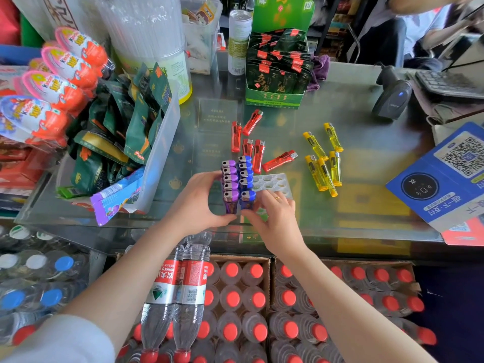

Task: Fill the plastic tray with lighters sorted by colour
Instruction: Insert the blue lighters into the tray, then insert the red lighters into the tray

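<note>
Clear plastic tray with rows of round sockets (272, 182) sitting on the glass-topped bench (366, 121) close to its near edge, two columns filled: translucent purple lighters (230, 179) at 9 o'clock, translucent blue lighters (245, 176) beside them. Left hand (201, 203) curled round the purple column from 9 o'clock, steadying it. Right hand (275, 218) pinching the nearest blue lighter at the tray's 6 o'clock corner, apparently seating it.

Best to press that lighter straight down until level with its neighbours, bracing with the left hand to stop the column tipping. Sockets toward 3 o'clock unfilled, so a fresh column for the next colour.

Translucent red lighters (255, 153) lying loose at 12 to 1 o'clock of the tray, translucent yellow lighters (323, 163) farther out at 3 o'clock. Open glass between those piles gives reaching room. At 9 o'clock, a clear bin of green snack packets (131, 142) crowds in; at 6 o'clock the bench drops off above red-capped water bottles (235, 297), so little margin for sliding the tray nearer.
</note>
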### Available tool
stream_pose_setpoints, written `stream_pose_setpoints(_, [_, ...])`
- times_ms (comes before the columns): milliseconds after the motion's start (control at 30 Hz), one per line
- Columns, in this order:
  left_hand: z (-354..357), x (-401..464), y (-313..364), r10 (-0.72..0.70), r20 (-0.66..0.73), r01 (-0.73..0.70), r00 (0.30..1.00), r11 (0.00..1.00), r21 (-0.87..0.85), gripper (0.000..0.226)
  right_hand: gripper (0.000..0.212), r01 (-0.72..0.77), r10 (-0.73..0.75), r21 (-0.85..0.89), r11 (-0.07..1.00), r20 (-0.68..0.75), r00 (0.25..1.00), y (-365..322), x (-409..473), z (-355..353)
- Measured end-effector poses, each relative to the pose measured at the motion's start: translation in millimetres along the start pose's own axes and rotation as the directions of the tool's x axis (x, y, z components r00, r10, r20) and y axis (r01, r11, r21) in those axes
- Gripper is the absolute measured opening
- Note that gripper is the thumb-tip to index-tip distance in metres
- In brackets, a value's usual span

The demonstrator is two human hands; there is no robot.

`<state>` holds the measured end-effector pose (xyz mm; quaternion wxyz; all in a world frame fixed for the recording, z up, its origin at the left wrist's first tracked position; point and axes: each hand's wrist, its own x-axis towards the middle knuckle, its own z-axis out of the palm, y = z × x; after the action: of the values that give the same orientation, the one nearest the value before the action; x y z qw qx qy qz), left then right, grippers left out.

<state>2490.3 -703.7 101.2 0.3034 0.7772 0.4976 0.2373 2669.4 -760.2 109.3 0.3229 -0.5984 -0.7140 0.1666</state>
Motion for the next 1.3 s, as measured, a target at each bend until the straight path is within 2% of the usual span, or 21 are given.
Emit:
stream_pose_setpoints(133, [-6, -4, 0, -0.033, -0.006, 0.033, 0.999, 0.999, 0.013, 0.072, 0.014, 0.022, -0.015, -0.083, 0.996, 0.084, 0.996, 1, 3, -4])
stream_pose_setpoints(200, [-8, -6, 3, -0.036, -0.01, 0.036, 0.999, 0.999, 0.021, 0.076, 0.01, 0.018, -0.015, -0.028, 0.999, 0.129, 0.991, 3, 11, -16])
stream_pose_setpoints(267, [-9, -7, 6, -0.033, -0.005, 0.033, 0.999, 0.999, 0.035, 0.078, 0.02, -0.066, 0.062, 0.077, 0.995, 0.054, 0.997, 7, 25, -29])
stream_pose_setpoints(300, [-9, -7, 6, -0.032, -0.004, 0.032, 0.999, 0.999, 0.038, 0.078, 0.02, -0.122, 0.123, 0.071, 0.99, -0.013, 0.992, 11, 34, -33])
stream_pose_setpoints(367, [-10, -7, 7, -0.03, -0.003, 0.03, 1.0, 0.999, 0.045, 0.077, 0.017, -0.235, 0.23, -0.06, 0.97, -0.082, 0.97, 21, 52, -33])
stream_pose_setpoints(433, [-10, -8, 8, -0.025, -0.003, 0.025, 1.0, 0.999, 0.047, 0.076, 0.022, -0.307, 0.313, -0.28, 0.91, -0.024, 0.95, 31, 65, -28])
stream_pose_setpoints(533, [-11, -9, 9, -0.014, -0.005, 0.014, 1.0, 0.999, 0.04, 0.076, 0.031, -0.271, 0.326, -0.49, 0.828, 0.027, 0.945, 34, 77, -24])
stream_pose_setpoints(700, [-15, -6, 7, -0.008, 0.019, 0.008, 1.0, 1.0, 0.027, 0.072, 0.037, -0.306, 0.403, -0.591, 0.746, 0.034, 0.915, 27, 92, -21])
stream_pose_setpoints(833, [-17, -2, 6, 0.0, 0.051, 0.0, 0.999, 1.0, 0.0, 0.067, 0.023, -0.331, 0.443, -0.629, 0.703, 0.024, 0.896, 22, 99, -24])
stream_pose_setpoints(933, [-17, 0, 3, -0.001, 0.062, 0.001, 0.998, 1.0, -0.006, 0.069, 0.036, -0.284, 0.407, -0.652, 0.703, 0.043, 0.912, 23, 102, -28])
stream_pose_setpoints(1033, [-18, 0, 2, 0.014, 0.066, -0.015, 0.998, 1.0, 0.007, 0.07, 0.041, -0.283, 0.332, -0.542, 0.792, -0.008, 0.943, 29, 100, -32])
stream_pose_setpoints(1100, [-18, -2, 1, 0.04, 0.058, -0.041, 0.998, 0.999, 0.024, 0.071, 0.037, -0.317, 0.316, -0.359, 0.878, -0.063, 0.947, 31, 94, -38])
stream_pose_setpoints(1167, [-17, -4, 2, 0.045, 0.055, -0.047, 0.998, 0.998, 0.039, 0.073, 0.027, -0.314, 0.313, -0.111, 0.943, -0.034, 0.949, 28, 84, -44])
stream_pose_setpoints(1233, [-16, -5, 5, 0.033, 0.053, -0.036, 0.998, 0.998, 0.057, 0.074, 0.015, -0.324, 0.323, 0.168, 0.931, 0.036, 0.946, 19, 72, -47])
stream_pose_setpoints(1300, [-16, -7, 7, 0.033, 0.047, -0.036, 0.998, 0.997, 0.066, 0.074, 0.014, -0.366, 0.347, 0.325, 0.872, 0.117, 0.931, 12, 61, -46])
